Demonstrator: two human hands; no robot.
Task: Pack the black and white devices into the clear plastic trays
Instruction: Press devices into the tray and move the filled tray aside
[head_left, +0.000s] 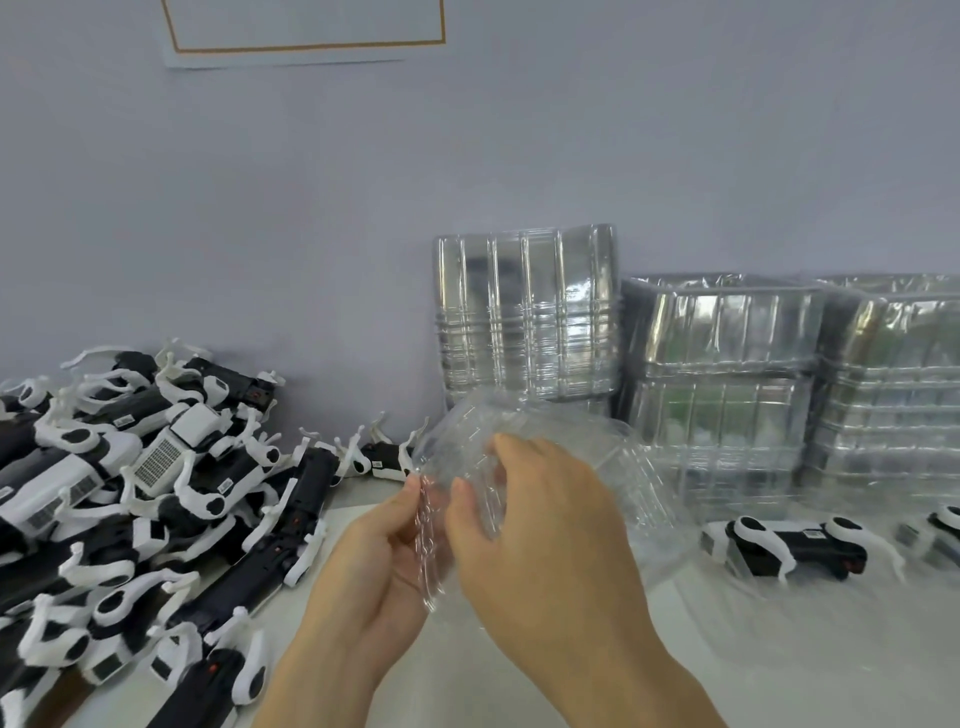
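— What have you got in your hands?

— A clear plastic tray (524, 467), lifted off the table (779, 649) and tilted, near the middle of the scene. My left hand (374, 561) pinches its near left edge between thumb and fingers. My right hand (540, 525) curls over the tray's rim just beside the left, fingertips (460, 488) hooked on the plastic. Both hands are clamped on that one tray; whether it is a single tray or a few nested together, I cannot tell, the plastic is too clear and blurred.

— Where are the devices?

— A big pile of black and white devices (145, 493) covers the left side of the table, from the near edge back to the wall (311, 208), heaped at all angles with white hooked arms sticking up. One device (779, 545) lies alone on the right, just in front of the stacks, and part of another (940, 530) shows at the far right edge.

— And the other trays?

— A stack of clear trays (527, 317) stands on edge against the wall, right behind the one I hold. To its right sit two lower stacks (722, 384) and (893, 384), touching each other side by side. They look dark inside, but I cannot tell what fills them.

— Anything else?

— A sheet of paper with an orange border (306, 31) hangs on the wall, far up on the left.
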